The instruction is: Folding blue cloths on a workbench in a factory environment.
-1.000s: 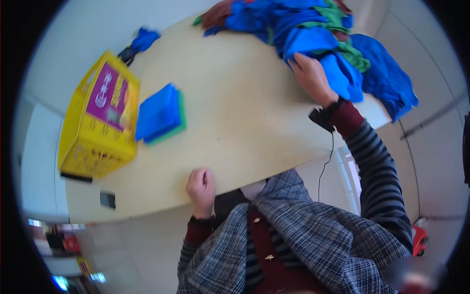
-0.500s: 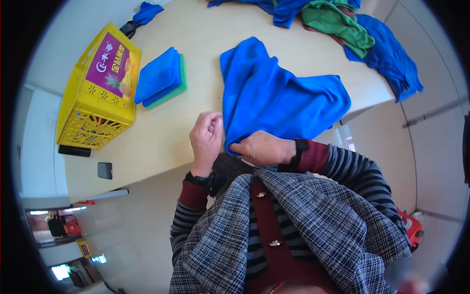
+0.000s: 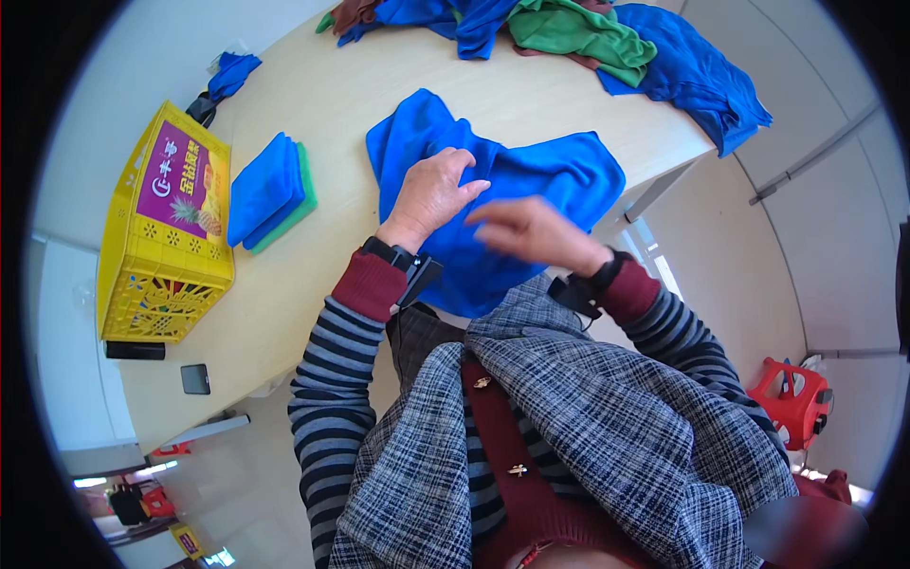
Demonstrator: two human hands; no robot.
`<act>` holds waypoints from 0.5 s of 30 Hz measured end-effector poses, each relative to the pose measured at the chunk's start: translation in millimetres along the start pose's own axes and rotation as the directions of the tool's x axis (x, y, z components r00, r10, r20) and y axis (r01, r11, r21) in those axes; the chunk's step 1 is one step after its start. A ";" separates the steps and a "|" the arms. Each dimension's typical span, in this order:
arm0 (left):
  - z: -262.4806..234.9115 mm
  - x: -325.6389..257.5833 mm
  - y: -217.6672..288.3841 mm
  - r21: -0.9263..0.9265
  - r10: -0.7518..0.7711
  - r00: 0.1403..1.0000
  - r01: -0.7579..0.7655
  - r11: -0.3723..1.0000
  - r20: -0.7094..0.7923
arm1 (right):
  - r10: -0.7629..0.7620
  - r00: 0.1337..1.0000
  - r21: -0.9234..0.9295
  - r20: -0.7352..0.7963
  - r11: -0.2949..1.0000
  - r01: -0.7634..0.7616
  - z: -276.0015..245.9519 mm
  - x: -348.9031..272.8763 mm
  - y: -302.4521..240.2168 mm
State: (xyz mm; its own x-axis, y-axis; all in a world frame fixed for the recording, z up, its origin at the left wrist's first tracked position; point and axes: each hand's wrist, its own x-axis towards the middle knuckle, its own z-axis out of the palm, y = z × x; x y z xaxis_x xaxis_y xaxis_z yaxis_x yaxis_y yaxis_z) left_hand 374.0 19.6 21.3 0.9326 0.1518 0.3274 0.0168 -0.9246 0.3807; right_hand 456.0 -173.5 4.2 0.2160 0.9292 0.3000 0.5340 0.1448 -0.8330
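A blue cloth [image 3: 455, 275] lies loosely spread and wrinkled at the table's near edge, its lower part hanging over toward my lap. Above its middle is my left hand [image 3: 436, 194], thumb and fingers apart and nothing held; whether the fingertips touch the fabric I cannot tell. Just to the right, my right hand [image 3: 536, 230] is over the same cloth, fingers stretched leftward and somewhat blurred, holding nothing that I can see. A folded blue cloth [image 3: 265, 190] rests on a folded green cloth [image 3: 300, 211] to the left.
Left of the folded cloths stands a yellow plastic crate [image 3: 171, 275], with a dark phone [image 3: 195, 379] near it. Along the far side lies a heap of blue cloths [image 3: 697, 76] and green cloths [image 3: 578, 43]. A red stool [image 3: 791, 403] stands on the floor at right.
My right hand has let go of the cloth's near edge and lifted. My left hand has moved up and right over the cloth, its fingers opening. The whole view has shifted.
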 end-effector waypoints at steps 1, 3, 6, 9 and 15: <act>4.1 4.0 0.8 0.025 -0.036 0.999 0.036 0.999 -0.004 | 0.142 0.983 0.033 -0.115 0.990 -0.139 -22.6 -6.3 3.2; 15.6 15.9 4.7 0.040 -0.051 0.999 0.052 0.998 -0.005 | 0.250 0.840 0.026 -0.481 0.962 -0.271 -59.2 -29.7 36.9; 36.2 25.2 -1.9 0.213 -0.064 0.997 0.071 0.974 -0.042 | 0.116 0.668 -0.182 -0.735 0.915 -0.359 -97.0 -69.3 69.7; 52.1 26.0 -20.9 0.221 -0.078 0.993 0.095 0.971 -0.087 | 0.235 0.590 -0.235 -0.773 0.757 -0.609 -102.6 -91.9 84.2; 38.2 19.9 -34.7 0.077 -0.212 0.971 0.221 0.972 -0.115 | 0.120 0.604 -0.370 -0.788 0.691 -0.621 -91.8 -82.8 83.9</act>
State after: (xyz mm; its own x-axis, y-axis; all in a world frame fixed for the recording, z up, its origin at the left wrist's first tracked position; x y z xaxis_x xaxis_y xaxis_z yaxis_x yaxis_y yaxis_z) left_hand 405.7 41.3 -18.4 0.8600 0.3833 0.3369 0.2504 -0.8922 0.3758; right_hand 558.0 -269.5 -47.8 0.8388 0.3105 0.4472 0.5375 -0.6031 -0.5894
